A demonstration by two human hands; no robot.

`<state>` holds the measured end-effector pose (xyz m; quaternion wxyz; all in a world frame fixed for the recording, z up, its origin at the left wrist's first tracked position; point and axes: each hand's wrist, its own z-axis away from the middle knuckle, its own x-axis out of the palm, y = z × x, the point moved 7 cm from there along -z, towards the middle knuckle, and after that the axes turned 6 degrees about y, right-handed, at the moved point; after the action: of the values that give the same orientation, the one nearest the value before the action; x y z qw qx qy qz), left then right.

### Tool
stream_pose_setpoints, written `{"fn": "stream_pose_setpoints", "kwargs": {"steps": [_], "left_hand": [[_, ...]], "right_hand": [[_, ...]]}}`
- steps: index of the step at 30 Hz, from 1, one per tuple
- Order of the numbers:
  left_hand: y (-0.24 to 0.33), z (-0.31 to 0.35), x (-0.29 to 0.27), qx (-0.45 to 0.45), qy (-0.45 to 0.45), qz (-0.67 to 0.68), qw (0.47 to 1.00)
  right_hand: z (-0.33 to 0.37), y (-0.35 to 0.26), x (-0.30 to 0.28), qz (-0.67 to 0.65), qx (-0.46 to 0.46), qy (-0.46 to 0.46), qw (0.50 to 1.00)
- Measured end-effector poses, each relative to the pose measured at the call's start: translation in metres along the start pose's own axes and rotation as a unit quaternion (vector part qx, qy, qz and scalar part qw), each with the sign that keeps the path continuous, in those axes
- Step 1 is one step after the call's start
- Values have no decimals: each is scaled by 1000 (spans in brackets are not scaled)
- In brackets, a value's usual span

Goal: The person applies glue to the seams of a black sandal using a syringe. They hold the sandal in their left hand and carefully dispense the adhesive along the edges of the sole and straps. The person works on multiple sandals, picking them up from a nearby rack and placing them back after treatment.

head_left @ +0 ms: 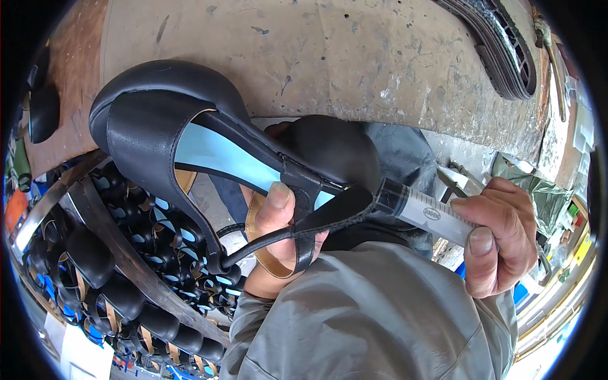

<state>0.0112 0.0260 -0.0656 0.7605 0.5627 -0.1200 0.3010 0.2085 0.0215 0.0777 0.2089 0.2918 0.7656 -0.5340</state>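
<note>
Black shoe [142,134] noted at the near edge of the worktable [354,66], where I observe the left hand [277,212] gripping its straps and the right hand [503,234] pinching a clear syringe [432,216].

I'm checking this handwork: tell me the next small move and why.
Probably draw the syringe back slightly with the right hand to expose its tip, which can't be made out beside the black strap; the left hand supports the shoe.
</note>
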Motion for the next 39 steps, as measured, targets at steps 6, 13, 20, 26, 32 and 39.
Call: {"fn": "stream_pose_setpoints", "kwargs": {"steps": [6, 13, 20, 26, 32, 39], "left_hand": [[4, 0, -5, 66, 4, -73, 995], [3, 2, -4, 14, 31, -39, 999], [-4, 1, 8, -130, 31, 141, 981], [-6, 4, 16, -193, 29, 205, 959], [-7, 3, 12, -162, 82, 191, 965], [-5, 1, 3, -135, 106, 129, 977]], "right_hand": [[1, 0, -1, 4, -6, 9, 1000], [6, 1, -5, 18, 7, 18, 1000], [7, 0, -8, 36, 8, 18, 999], [10, 1, -9, 25, 8, 10, 1000], [16, 3, -11, 13, 18, 3, 1000], [23, 3, -15, 37, 44, 20, 998]]}}
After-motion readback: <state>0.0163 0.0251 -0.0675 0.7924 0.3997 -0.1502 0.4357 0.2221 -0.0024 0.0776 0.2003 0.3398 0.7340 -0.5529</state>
